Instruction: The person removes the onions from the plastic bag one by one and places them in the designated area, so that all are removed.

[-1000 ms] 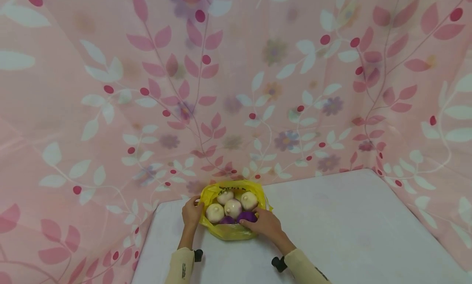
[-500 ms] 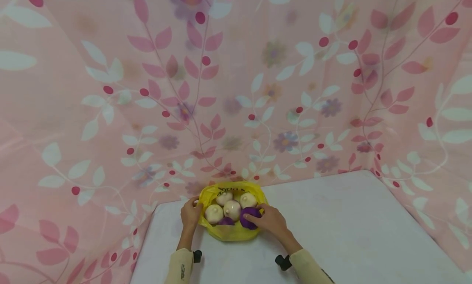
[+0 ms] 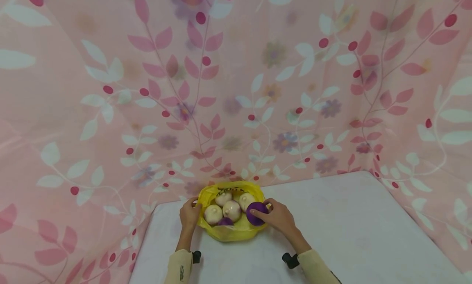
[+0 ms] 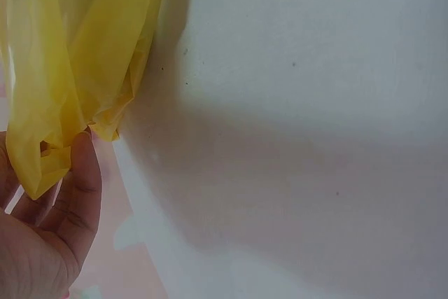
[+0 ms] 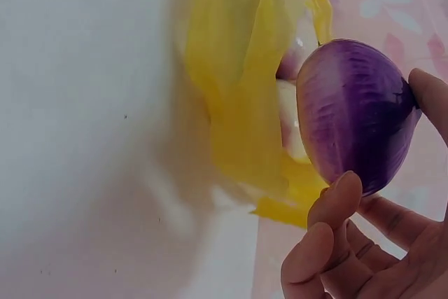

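A yellow plastic bag (image 3: 232,235) stands with its mouth spread wide on the white-covered table. Several pale turnips (image 3: 231,210) with purple tinges lie inside it, and a purple one (image 3: 225,222) shows at the near side. My left hand (image 3: 189,215) pinches the bag's left rim; the left wrist view has the yellow film (image 4: 45,110) between its fingers. At the bag's right side my right hand (image 3: 281,217) grips a purple turnip (image 5: 353,113) between thumb and fingers, over the right part of the opening. The bag's bottom is hidden.
The table (image 3: 343,222) is spread with white cloth and extends right of the bag. A pink leaf-patterned curtain (image 3: 228,91) hangs close behind the bag and along both sides. Small black devices (image 3: 290,260) sit at both wrists.
My right hand has lifted the purple turnip up from among the others and moved it rightwards to the bag's right rim. The left hand keeps its hold on the left rim.
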A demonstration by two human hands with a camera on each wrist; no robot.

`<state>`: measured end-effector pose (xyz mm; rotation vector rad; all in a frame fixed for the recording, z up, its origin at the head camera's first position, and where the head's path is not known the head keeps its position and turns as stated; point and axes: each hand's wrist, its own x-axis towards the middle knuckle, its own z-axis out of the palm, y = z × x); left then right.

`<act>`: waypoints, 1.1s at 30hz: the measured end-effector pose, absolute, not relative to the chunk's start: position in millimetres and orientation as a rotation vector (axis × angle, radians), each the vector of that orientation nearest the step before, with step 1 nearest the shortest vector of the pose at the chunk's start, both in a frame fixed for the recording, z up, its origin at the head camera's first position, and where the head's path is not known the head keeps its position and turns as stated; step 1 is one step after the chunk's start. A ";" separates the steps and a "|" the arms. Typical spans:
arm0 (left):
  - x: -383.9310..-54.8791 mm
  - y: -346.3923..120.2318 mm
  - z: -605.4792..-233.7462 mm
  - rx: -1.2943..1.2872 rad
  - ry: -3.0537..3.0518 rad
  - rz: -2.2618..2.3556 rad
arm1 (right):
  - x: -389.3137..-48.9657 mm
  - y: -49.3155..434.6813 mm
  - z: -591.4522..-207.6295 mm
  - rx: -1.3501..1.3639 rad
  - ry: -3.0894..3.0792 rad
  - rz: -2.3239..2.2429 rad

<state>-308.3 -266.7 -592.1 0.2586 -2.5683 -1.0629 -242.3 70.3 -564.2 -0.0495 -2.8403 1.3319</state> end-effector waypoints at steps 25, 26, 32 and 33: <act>-309.1 -266.8 -594.2 0.287 -2.579 -1.064 | -255.7 128.3 -567.0 -0.150 -2.811 1.250; -309.0 -266.8 -594.1 0.291 -2.577 -1.069 | -256.3 131.2 -567.3 -0.154 -2.811 1.246; -307.1 -266.7 -594.2 0.298 -2.583 -1.075 | -258.5 146.6 -570.3 -0.193 -2.834 1.223; -306.9 -266.4 -594.1 0.290 -2.586 -1.069 | -259.2 149.2 -571.3 -0.202 -2.835 1.215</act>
